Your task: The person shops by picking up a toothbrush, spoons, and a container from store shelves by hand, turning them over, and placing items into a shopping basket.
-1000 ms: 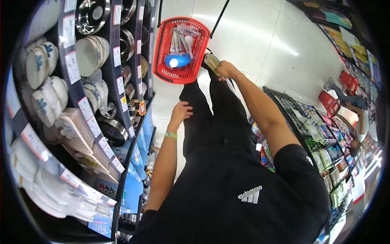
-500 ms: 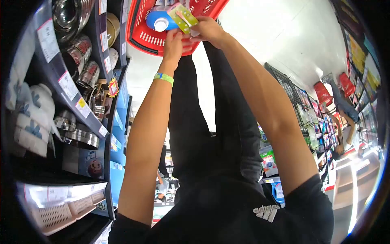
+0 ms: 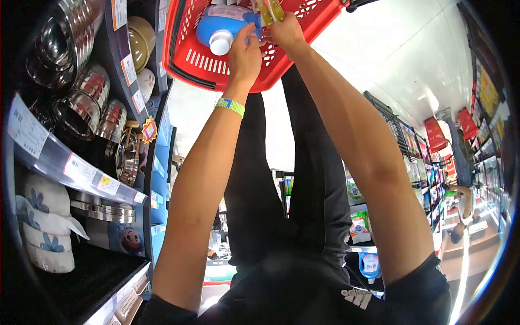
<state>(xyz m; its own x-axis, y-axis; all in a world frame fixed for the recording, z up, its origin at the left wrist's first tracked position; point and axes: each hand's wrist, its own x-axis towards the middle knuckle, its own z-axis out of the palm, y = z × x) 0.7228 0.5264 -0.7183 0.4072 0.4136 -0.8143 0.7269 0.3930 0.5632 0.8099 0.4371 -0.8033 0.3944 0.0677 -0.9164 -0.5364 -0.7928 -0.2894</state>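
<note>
Shelving [image 3: 103, 265] fills the left margin, with shiny metal vessels [image 3: 89, 105] and flower-patterned white ceramics [image 3: 49, 246] on its levels. Black trousers [image 3: 252, 179] occupy the middle of the view. Beyond them lies a red basket [image 3: 265, 81], tilted in the frame and cut off by the upper edge. Inside it rests a blue bottle [image 3: 208, 26], its white cap [image 3: 221, 42] facing back toward the wearer. The right hand [image 3: 287, 32] reaches over the basket, thumb and fingers clamped on a yellow-green packet [image 3: 272, 11]. The left hand [image 3: 246, 59] is beside the bottle, thumb and fingers apart; whether it touches bottle or packet cannot be told. The packet is just to the right of the bottle, over the basket's interior. Its visible long axis runs nearly up and down the frame, near end toward the wearer, far end cropped. A yellow-green wristband [image 3: 230, 106] encircles the left wrist.
</note>
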